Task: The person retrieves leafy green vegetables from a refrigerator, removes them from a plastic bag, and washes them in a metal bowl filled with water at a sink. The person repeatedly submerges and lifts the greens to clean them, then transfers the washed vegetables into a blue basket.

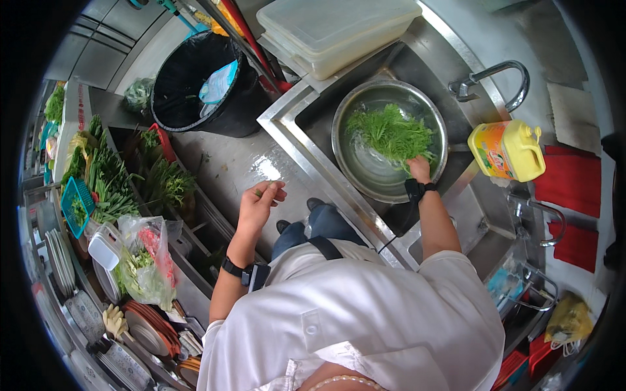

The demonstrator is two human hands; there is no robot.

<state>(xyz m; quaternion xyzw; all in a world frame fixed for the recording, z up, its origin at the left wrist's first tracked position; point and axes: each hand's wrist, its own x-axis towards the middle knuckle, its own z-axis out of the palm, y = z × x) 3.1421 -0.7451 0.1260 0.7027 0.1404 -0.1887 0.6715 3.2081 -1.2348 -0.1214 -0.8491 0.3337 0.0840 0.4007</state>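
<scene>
A round metal basin (341, 146) of water stands in the stainless steel sink. Feathery leafy greens (391, 132) float in it, fanned out across the water. My right hand (419, 167) reaches into the basin at its near right side, closed around the stem end of the greens. My left hand (260, 203) hangs above the floor, left of the sink edge, with its fingers curled and the thumb near them. A small green spot shows at those fingers; whether it is a held bit of leaf is unclear.
A black lined bin (164, 97) stands left of the sink. Lidded plastic tubs (337, 29) rest at its far end. A yellow detergent jug (506, 150) sits by a curved faucet (518, 83). Vegetables, a plastic bag (146, 264) and stacked plates (151, 327) crowd the left shelves.
</scene>
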